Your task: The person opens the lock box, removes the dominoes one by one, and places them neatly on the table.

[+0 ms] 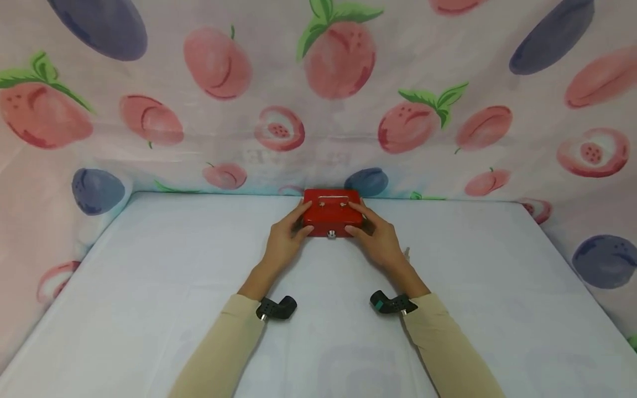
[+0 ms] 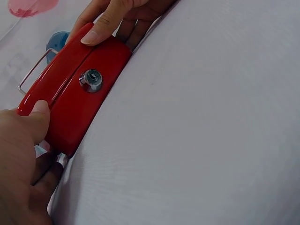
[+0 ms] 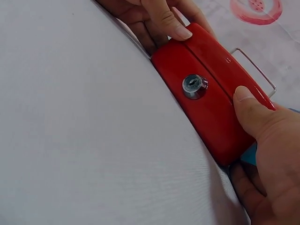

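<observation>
A small red metal cash box (image 1: pixel 332 228) with a wire carrying handle (image 1: pixel 333 197) on its lid stands at the far edge of the white table. Its lid is down, and a round silver lock (image 2: pixel 92 79) juts from the front. My left hand (image 1: pixel 285 239) grips the box's left end, thumb on the front by the lid seam and fingers along the side and top. Mirroring it, my right hand (image 1: pixel 382 239) holds the right end, its thumb (image 3: pixel 243 93) pressing near the seam. Both hands' lower fingers curl by the bottom corners, partly hidden behind the box.
Just outside the right wrist lies a small metal piece, apparently keys (image 1: pixel 407 253), partly covered by the arm. A fruit-printed cloth (image 1: pixel 318 160) rises right behind the box. White cloth (image 1: pixel 318 331) covers the table, and each wrist wears a black camera mount (image 1: pixel 276 308).
</observation>
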